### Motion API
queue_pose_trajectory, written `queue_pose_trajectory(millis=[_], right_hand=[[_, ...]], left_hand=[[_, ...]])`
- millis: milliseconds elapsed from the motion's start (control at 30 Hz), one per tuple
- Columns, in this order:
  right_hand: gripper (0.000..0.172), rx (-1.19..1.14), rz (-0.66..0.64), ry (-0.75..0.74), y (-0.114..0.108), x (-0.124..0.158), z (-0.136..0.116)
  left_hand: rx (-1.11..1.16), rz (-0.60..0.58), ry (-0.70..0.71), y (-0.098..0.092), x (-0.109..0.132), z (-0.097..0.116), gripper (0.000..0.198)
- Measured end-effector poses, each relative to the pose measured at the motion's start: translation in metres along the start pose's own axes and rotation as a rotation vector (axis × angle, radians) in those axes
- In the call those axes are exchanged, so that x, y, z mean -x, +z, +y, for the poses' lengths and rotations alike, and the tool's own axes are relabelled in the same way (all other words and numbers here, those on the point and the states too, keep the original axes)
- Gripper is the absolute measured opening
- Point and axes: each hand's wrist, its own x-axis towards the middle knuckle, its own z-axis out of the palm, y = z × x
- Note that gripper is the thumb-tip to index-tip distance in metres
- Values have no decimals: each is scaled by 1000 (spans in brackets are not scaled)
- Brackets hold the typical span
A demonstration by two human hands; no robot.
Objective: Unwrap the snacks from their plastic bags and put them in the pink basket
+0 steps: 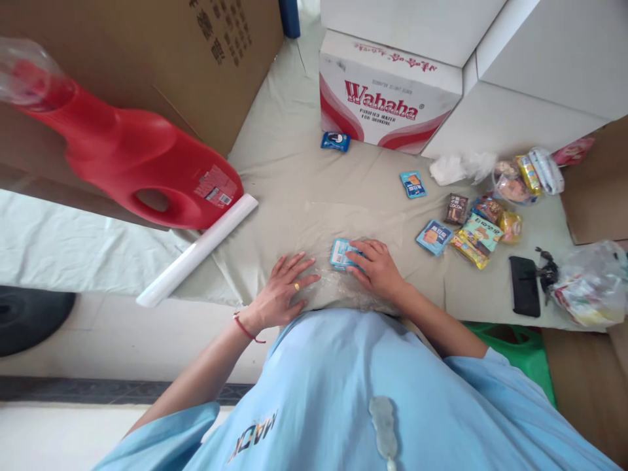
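We lay the fingers of our right hand (377, 267) over a small blue packet (339, 253), though whether they grip it we cannot tell. Left of that packet, our left hand (280, 294) rests with fingers spread, near some crinkled clear film (356, 292) that lies around the packet. Farther left of it we see a white roll (196, 252) and a red jug (157, 163); beyond it, a Wahaha carton (387, 108); to its right, colourful snack packs (477, 237), with a flat black object (524, 288) farther right.

Head view, single: from above the light-blue shirt (324, 386), facing forward and steeply down; left hand (282, 288) and right hand (379, 267) close below, Wahaha carton (385, 98) farther off.
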Motion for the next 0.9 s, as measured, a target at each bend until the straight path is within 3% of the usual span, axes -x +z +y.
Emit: queue_pose_trajectory(millis=[133,267,333,433,500,633,767,900], right_hand=[[54,-229,-75,-134,-26,25,7],[78,-265,-242,-139,-39,69,12],[72,-229,-246,-95,-36,89,14],[37,-160,-140,-23,-27,103,17],[22,-164,-58,10,-26,100,18],[24,-272,46,104,-41,73,24],[32,-359,38,274,-47,42,44],[33,-290,-44,525,-32,28,66]], left_hand=[[10,69,-20,-2,-5,0,25],[92,120,-85,-5,-12,2,22],[134,152,-100,-5,-16,3,22],[173,190,-121,-6,-23,3,24],[183,207,-140,-9,-29,1,24],[168,224,-166,-23,-47,-8,25],[148,209,-192,-33,-75,-25,28],[83,209,-260,-26,-97,-44,27]])
